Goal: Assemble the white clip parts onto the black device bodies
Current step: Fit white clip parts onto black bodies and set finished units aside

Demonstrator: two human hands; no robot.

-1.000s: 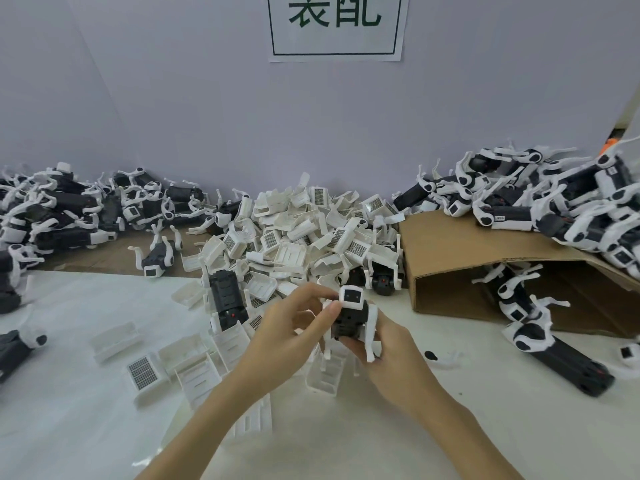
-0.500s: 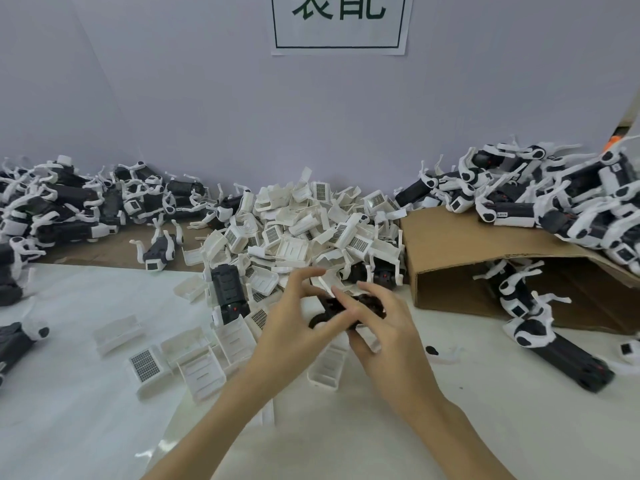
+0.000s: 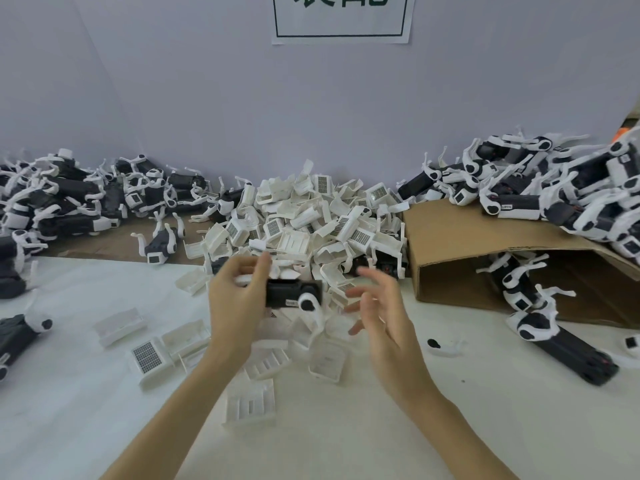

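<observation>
My left hand (image 3: 239, 299) grips a black device body (image 3: 292, 294) by its left end and holds it level above the table; a white arm hangs from the body's right end. My right hand (image 3: 379, 311) hovers just right of it, fingers spread, holding nothing. Behind both hands rises a heap of white clip parts (image 3: 311, 220). Several loose white clips (image 3: 329, 358) lie on the white table under my hands.
Black-and-white devices are piled at the back left (image 3: 69, 199) and on a tipped cardboard box (image 3: 460, 258) at the right. More devices lie inside the box and before it (image 3: 568, 351). One device (image 3: 17, 334) rests at the left edge.
My right hand has let go of the black body and drawn back to the right, opening. My left hand has turned the body from upright to level.
</observation>
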